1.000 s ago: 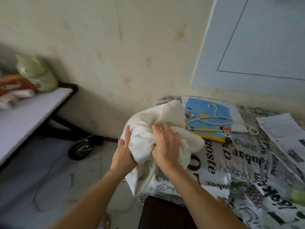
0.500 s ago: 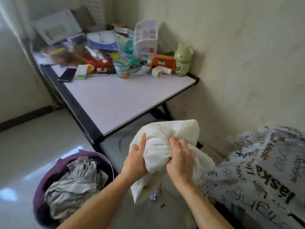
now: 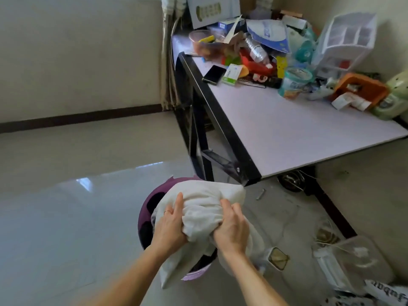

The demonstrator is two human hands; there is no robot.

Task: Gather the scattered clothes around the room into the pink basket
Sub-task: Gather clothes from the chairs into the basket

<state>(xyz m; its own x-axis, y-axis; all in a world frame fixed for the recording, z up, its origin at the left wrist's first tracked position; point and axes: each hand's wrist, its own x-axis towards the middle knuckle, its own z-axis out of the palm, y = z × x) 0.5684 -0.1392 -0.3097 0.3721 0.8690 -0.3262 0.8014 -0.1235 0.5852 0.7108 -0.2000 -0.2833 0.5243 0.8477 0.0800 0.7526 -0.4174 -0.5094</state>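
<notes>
Both hands, left hand [image 3: 169,226] and right hand [image 3: 230,229], are clenched on the bunched white cloth [image 3: 204,208] directly above the pink basket [image 3: 146,212] on the floor; deposit step in hand; next: lower, release inside the rim.

Two hands in play, left hand [image 3: 170,226] and right hand [image 3: 230,230], low centre of frame, both bunched on one white garment [image 3: 203,208]. One pink basket [image 3: 145,208] beneath it, centre bottom. One ring [image 3: 167,211] on the left hand. Upper right: one table [image 3: 298,129], and on it one dark phone [image 3: 214,74], one clear plastic bottle [image 3: 256,50], one white drawer organiser [image 3: 346,40], one orange box [image 3: 359,87], one green figurine [image 3: 395,96] at the right edge. Lower right on the floor: one clear plastic container [image 3: 353,263]. The rest of the table clutter is too jumbled to count.
</notes>
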